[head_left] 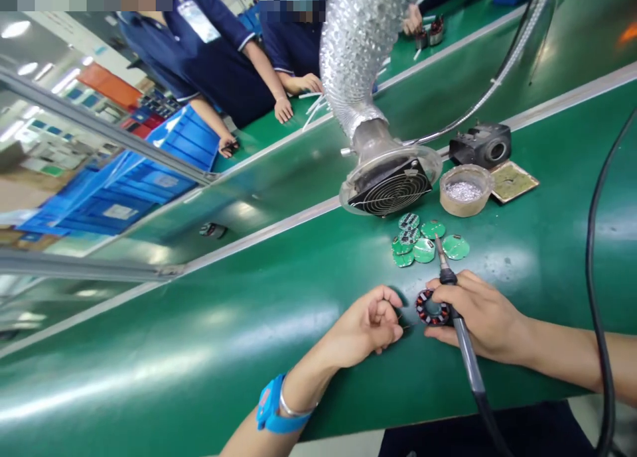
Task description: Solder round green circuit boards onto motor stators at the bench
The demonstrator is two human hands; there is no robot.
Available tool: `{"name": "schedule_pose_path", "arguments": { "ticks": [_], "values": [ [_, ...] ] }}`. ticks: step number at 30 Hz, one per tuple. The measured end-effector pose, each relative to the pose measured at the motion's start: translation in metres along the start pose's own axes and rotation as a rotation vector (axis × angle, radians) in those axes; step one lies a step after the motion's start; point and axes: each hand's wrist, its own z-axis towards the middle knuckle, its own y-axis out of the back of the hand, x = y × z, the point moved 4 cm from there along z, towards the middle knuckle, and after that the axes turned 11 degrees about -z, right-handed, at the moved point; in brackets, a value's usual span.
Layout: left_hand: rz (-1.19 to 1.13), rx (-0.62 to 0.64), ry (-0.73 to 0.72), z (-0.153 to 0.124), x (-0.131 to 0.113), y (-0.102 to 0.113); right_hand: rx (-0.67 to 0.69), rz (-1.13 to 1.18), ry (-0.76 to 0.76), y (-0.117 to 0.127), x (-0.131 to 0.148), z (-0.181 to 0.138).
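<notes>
My right hand grips a soldering iron with a grey handle; its tip points away from me, over the green boards. The same hand also holds a ring-shaped motor stator with copper windings. Just left of the stator is my left hand, fingers curled in and thumb pressed towards them. Fine wire-like ends show at its fingertips, but what it holds is too small to make out. Small round green circuit boards, several in number, lie in a loose cluster beyond both hands.
A fume extractor on a silver duct hangs above the boards. A round tub of solder shavings, a soldering stand and a square sponge tray stand behind right. A black cable runs at right. Co-workers work across the bench.
</notes>
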Motion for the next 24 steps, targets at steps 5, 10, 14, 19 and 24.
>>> {"name": "schedule_pose_path", "arguments": {
  "ticks": [5, 10, 14, 19, 24],
  "values": [
    [0.333, -0.109, -0.112, -0.021, -0.008, 0.019, 0.029, 0.019, -0.015, 0.005, -0.005, 0.000],
    [0.972, -0.257, -0.830, -0.021, -0.021, -0.026, 0.140, 0.147, -0.061, 0.018, -0.022, -0.015],
    [1.182, -0.253, -1.146, -0.006, -0.008, -0.063, 0.128, 0.182, -0.050, 0.027, -0.016, -0.022],
    [1.223, -0.269, -1.262, 0.001, -0.006, -0.069, 0.100, 0.327, -0.149, 0.043, 0.010, -0.016],
    [1.062, -0.196, -1.336, -0.008, -0.010, -0.062, -0.029, 0.195, -0.110, 0.049, -0.016, -0.001]
  ]
}}
